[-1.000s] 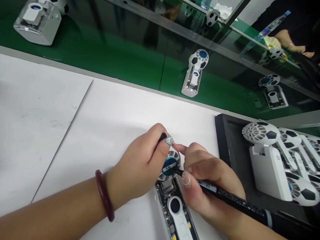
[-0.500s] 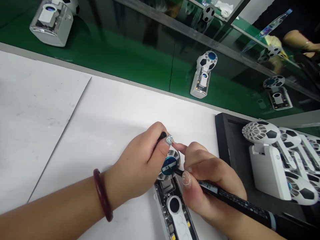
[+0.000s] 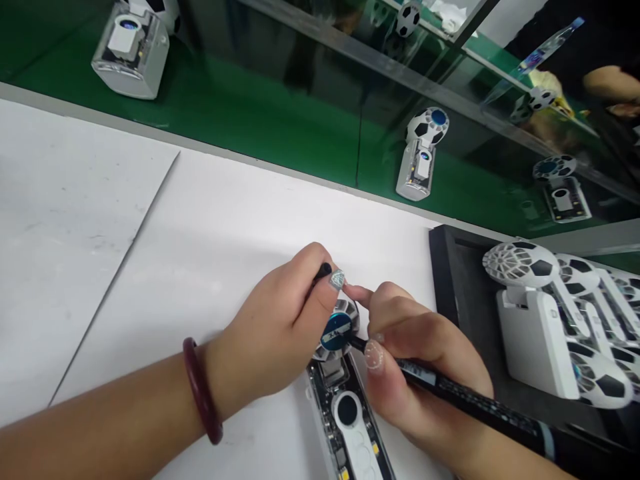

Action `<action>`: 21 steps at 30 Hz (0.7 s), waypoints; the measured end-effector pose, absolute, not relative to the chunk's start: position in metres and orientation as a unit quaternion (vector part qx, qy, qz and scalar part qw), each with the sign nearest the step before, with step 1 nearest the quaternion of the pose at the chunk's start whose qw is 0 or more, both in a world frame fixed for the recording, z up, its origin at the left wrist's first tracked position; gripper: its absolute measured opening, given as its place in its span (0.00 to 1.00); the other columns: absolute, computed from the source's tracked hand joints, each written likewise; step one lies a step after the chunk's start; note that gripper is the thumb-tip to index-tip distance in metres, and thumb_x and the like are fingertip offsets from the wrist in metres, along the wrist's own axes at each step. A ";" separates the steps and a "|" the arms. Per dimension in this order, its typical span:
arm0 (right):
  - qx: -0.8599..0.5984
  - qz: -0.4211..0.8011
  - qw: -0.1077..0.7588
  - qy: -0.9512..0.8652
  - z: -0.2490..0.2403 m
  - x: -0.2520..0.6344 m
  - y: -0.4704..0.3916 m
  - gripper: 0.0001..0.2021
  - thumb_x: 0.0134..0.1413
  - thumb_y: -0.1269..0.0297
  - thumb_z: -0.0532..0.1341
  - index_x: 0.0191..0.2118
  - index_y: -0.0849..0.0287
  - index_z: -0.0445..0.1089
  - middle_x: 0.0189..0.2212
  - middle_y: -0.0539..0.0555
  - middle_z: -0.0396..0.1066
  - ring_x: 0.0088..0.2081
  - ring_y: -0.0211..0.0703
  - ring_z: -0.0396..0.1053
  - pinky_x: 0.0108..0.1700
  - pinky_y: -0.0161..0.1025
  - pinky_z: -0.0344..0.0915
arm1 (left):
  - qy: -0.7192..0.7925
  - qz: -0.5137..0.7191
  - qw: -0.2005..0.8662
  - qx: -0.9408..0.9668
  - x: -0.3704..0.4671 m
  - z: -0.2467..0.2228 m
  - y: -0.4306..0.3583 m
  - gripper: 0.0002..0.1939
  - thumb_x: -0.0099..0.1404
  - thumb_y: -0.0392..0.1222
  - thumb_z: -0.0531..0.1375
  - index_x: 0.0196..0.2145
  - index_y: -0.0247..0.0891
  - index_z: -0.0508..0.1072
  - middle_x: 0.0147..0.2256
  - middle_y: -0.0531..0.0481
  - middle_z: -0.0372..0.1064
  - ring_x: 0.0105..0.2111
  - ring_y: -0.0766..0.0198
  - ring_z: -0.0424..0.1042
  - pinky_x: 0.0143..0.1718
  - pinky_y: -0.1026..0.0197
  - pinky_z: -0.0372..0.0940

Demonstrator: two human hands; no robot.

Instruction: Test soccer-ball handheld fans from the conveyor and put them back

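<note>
My right hand (image 3: 425, 360) is closed around a black marker pen (image 3: 465, 400), its tip touching the blue round disc (image 3: 336, 332) on a small handheld fan's head. Light marks show on that disc. A black pen cap (image 3: 324, 271) pokes out of my closed left hand (image 3: 270, 320), between thumb and forefinger. That hand lies against the left side of the fan head and hides part of it. Below the head, the fan's clear-fronted body (image 3: 345, 420) shows circuitry and a white strip with a black round button. A dark red bangle (image 3: 203, 390) circles my left wrist.
Beyond the white worktop (image 3: 225, 220) runs a green belt (image 3: 280, 140) carrying football-patterned fans (image 3: 421, 157). At right, a black tray (image 3: 445, 273) holds several similar fans (image 3: 537, 340). Across the belt are a clear bottle (image 3: 550, 47) and another person's arm (image 3: 610, 83).
Fans on the near belt have shifted right; footballs on the far side have moved slightly left. The marker tip stays at the blue disc, where the light marks look slightly different. Both hands barely moved.
</note>
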State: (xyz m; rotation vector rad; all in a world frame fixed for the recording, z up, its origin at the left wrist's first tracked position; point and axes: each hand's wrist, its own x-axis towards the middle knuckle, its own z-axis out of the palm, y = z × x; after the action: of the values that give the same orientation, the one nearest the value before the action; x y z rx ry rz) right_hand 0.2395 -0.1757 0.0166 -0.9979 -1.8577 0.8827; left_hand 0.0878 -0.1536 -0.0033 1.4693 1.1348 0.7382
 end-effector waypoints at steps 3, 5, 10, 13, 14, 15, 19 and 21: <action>-0.396 0.352 0.418 -0.738 0.016 0.239 -0.176 0.10 0.45 0.78 0.57 0.27 0.57 0.55 0.19 0.46 0.58 0.25 0.35 0.58 0.43 0.49 0.67 | 0.476 0.310 0.540 0.622 0.088 -0.003 -0.153 0.09 0.66 0.43 0.44 0.34 0.41 0.62 0.31 0.53 0.68 0.29 0.64 0.68 0.26 0.61 0.62; -0.395 0.356 0.417 -0.737 0.015 0.239 -0.176 0.10 0.45 0.78 0.57 0.26 0.57 0.55 0.19 0.46 0.58 0.25 0.34 0.58 0.43 0.50 0.67 | 0.476 0.309 0.539 0.622 0.088 -0.003 -0.153 0.09 0.66 0.43 0.44 0.34 0.41 0.62 0.31 0.53 0.68 0.29 0.64 0.68 0.26 0.61 0.62; -0.394 0.370 0.424 -0.727 0.015 0.240 -0.175 0.10 0.46 0.78 0.57 0.26 0.57 0.54 0.19 0.46 0.58 0.25 0.34 0.58 0.44 0.51 0.67 | 0.478 0.308 0.541 0.620 0.088 -0.003 -0.152 0.10 0.66 0.44 0.44 0.34 0.41 0.62 0.32 0.52 0.69 0.29 0.64 0.68 0.26 0.62 0.62; -0.393 0.376 0.432 -0.719 0.016 0.241 -0.174 0.10 0.46 0.78 0.56 0.26 0.57 0.55 0.19 0.46 0.58 0.25 0.34 0.58 0.44 0.51 0.68 | 0.481 0.303 0.539 0.621 0.088 -0.003 -0.152 0.10 0.66 0.44 0.44 0.34 0.40 0.62 0.32 0.52 0.69 0.29 0.64 0.68 0.26 0.62 0.63; -0.392 0.377 0.434 -0.719 0.016 0.241 -0.174 0.10 0.46 0.78 0.57 0.26 0.57 0.55 0.19 0.46 0.58 0.24 0.34 0.58 0.44 0.51 0.68 | 0.481 0.303 0.538 0.622 0.088 -0.002 -0.152 0.10 0.66 0.44 0.44 0.34 0.40 0.62 0.32 0.52 0.69 0.29 0.64 0.68 0.26 0.61 0.63; -0.390 0.378 0.434 -0.719 0.015 0.241 -0.174 0.10 0.46 0.78 0.57 0.26 0.57 0.55 0.19 0.46 0.58 0.24 0.34 0.58 0.44 0.51 0.68 | 0.480 0.303 0.538 0.623 0.088 -0.002 -0.152 0.10 0.66 0.44 0.44 0.34 0.40 0.62 0.32 0.52 0.69 0.29 0.64 0.68 0.26 0.61 0.63; -0.389 0.378 0.432 -0.720 0.015 0.241 -0.174 0.10 0.46 0.78 0.57 0.26 0.57 0.55 0.19 0.46 0.58 0.24 0.34 0.58 0.44 0.51 0.67 | 0.483 0.303 0.542 0.617 0.088 -0.001 -0.152 0.11 0.66 0.45 0.44 0.34 0.41 0.62 0.32 0.51 0.69 0.30 0.63 0.68 0.27 0.61 0.63; -0.389 0.380 0.431 -0.720 0.014 0.241 -0.174 0.10 0.45 0.78 0.57 0.26 0.58 0.55 0.19 0.46 0.58 0.24 0.34 0.58 0.45 0.51 0.67 | 0.483 0.303 0.545 0.615 0.088 -0.001 -0.152 0.11 0.66 0.46 0.44 0.34 0.41 0.62 0.32 0.51 0.69 0.30 0.63 0.68 0.27 0.61 0.63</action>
State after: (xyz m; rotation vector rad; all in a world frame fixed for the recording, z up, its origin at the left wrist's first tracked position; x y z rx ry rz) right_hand 0.2409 -0.1739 0.0145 -0.9690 -1.7968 0.9483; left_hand 0.0881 -0.1515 -0.0013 1.4599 1.1454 0.7178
